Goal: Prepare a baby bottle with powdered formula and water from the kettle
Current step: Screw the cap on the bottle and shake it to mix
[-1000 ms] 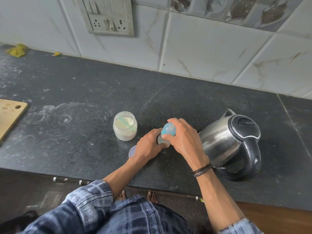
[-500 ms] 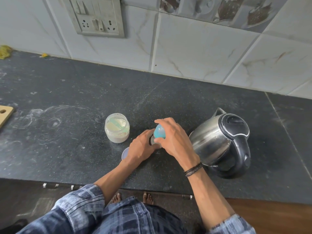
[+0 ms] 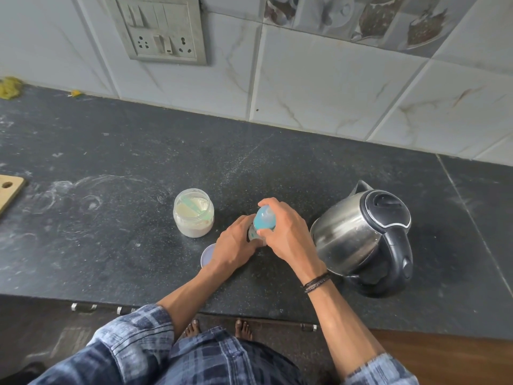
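Note:
The baby bottle (image 3: 254, 232) stands upright on the black counter, mostly hidden by my hands. My left hand (image 3: 234, 245) grips its body from the left. My right hand (image 3: 286, 234) holds the blue teat cap (image 3: 265, 222) on top, fingers curled round it. An open jar of pale formula powder (image 3: 193, 212) with a green scoop inside stands just left of the bottle. The steel kettle (image 3: 361, 240) with black lid and handle sits to the right, close to my right wrist.
A round white lid (image 3: 206, 255) lies flat on the counter beneath my left wrist. A wooden board corner (image 3: 9, 190) shows at the far left. The counter edge (image 3: 249, 315) runs just in front of me. A switch panel (image 3: 163, 31) is on the tiled wall.
Both hands stay on the bottle and its cap; my right hand's grip has shifted slightly round the cap. The view has moved a little.

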`<action>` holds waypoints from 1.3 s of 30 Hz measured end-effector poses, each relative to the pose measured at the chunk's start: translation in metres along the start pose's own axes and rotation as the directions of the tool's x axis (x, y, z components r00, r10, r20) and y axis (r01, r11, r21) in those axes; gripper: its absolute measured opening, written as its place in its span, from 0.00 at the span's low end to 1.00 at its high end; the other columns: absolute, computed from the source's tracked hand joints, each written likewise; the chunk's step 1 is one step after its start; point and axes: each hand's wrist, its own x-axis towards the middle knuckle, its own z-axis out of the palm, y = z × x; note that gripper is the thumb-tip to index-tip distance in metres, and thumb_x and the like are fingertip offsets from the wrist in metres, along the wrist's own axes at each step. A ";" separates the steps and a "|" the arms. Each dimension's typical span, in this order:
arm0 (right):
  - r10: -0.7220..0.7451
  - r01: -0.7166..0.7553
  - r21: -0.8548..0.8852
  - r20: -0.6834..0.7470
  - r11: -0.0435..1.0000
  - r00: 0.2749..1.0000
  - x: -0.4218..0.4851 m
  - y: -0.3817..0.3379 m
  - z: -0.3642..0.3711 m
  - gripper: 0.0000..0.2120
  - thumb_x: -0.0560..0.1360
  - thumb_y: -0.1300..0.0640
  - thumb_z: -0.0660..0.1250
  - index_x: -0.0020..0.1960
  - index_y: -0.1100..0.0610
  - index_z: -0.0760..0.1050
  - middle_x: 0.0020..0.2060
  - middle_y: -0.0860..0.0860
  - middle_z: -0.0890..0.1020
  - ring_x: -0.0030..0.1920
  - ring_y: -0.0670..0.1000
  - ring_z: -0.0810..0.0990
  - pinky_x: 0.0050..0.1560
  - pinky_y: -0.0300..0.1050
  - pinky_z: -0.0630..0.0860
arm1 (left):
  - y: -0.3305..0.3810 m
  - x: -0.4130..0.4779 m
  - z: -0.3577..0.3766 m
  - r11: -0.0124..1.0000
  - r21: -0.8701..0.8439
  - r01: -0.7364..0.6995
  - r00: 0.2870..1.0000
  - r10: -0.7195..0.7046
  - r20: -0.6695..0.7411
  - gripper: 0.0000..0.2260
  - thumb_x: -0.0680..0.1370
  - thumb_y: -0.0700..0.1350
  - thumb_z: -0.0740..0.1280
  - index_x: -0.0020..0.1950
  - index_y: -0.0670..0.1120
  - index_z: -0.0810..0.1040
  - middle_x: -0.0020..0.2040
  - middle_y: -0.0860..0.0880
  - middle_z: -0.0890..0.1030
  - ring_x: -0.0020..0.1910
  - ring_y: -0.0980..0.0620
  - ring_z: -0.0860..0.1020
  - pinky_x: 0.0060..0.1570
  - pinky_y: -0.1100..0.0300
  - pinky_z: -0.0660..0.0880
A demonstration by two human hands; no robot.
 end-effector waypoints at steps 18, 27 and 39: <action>0.069 -0.040 0.439 -0.052 0.898 0.996 -0.006 0.024 0.015 0.34 0.70 0.64 0.81 0.71 0.45 0.75 0.67 0.39 0.80 0.69 0.40 0.76 0.71 0.46 0.74 | 0.002 0.006 0.000 0.997 -0.059 0.048 0.996 -0.043 0.074 0.23 0.76 0.51 0.75 0.68 0.54 0.73 0.63 0.57 0.76 0.55 0.59 0.74 0.46 0.73 0.65; 0.014 -0.027 0.395 0.035 0.918 0.999 0.005 0.036 0.013 0.31 0.70 0.60 0.83 0.70 0.52 0.76 0.64 0.45 0.78 0.66 0.42 0.77 0.69 0.42 0.76 | -0.003 0.007 0.002 0.997 -0.069 0.033 0.998 -0.029 0.061 0.24 0.74 0.52 0.76 0.67 0.56 0.74 0.59 0.63 0.74 0.55 0.59 0.75 0.45 0.74 0.65; 0.031 -0.026 0.348 -0.011 0.937 0.999 0.007 0.043 0.023 0.29 0.70 0.57 0.83 0.67 0.56 0.77 0.61 0.45 0.76 0.62 0.43 0.77 0.63 0.30 0.74 | -0.006 0.008 0.004 0.996 -0.085 -0.003 0.999 0.006 0.041 0.23 0.75 0.51 0.76 0.67 0.55 0.74 0.59 0.63 0.73 0.55 0.61 0.74 0.47 0.74 0.65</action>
